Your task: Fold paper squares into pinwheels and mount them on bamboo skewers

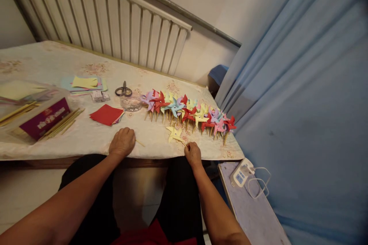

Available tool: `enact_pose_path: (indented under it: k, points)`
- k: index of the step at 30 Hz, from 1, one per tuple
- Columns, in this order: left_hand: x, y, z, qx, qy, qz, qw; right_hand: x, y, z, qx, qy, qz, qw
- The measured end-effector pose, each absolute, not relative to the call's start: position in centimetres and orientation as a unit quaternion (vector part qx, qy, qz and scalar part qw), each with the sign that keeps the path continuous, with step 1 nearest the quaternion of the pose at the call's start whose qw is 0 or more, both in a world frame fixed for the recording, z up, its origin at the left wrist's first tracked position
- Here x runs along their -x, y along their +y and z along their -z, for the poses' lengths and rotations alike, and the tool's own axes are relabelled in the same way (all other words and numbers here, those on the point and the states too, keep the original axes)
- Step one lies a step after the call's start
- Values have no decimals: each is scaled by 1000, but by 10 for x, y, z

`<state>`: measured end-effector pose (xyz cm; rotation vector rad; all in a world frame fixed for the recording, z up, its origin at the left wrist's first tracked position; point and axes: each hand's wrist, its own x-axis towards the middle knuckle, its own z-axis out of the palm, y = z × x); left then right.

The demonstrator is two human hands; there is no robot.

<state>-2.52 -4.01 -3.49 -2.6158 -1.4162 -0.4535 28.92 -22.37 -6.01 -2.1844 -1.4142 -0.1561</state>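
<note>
My right hand [193,153] rests at the table's front edge, fingers pinched on the stick of a yellow paper pinwheel [175,134] that lies flat on the cloth. My left hand [122,141] lies curled on the table to the left, with a thin wooden stick [140,143] poking out from under its fingers. Behind the yellow pinwheel runs a row of several finished pinwheels [189,113] in red, blue, purple, pink and yellow.
Red paper squares [107,115], a small glass dish [131,103], scissors [123,91], pastel paper sheets [84,83], a purple box [46,118] and loose sticks [61,123] lie to the left. A radiator [120,23] stands behind; a blue curtain [301,84] hangs right.
</note>
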Motion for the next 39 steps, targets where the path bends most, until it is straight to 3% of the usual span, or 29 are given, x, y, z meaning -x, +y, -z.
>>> enact_pose_path:
  k: [24, 39]
  points:
    - [25, -39, 37, 868, -467, 156, 65, -292, -217, 46, 829, -511, -3, 227]
    - [26, -33, 35, 877, -453, 147, 55, -291, -220, 38, 820, -501, -24, 276]
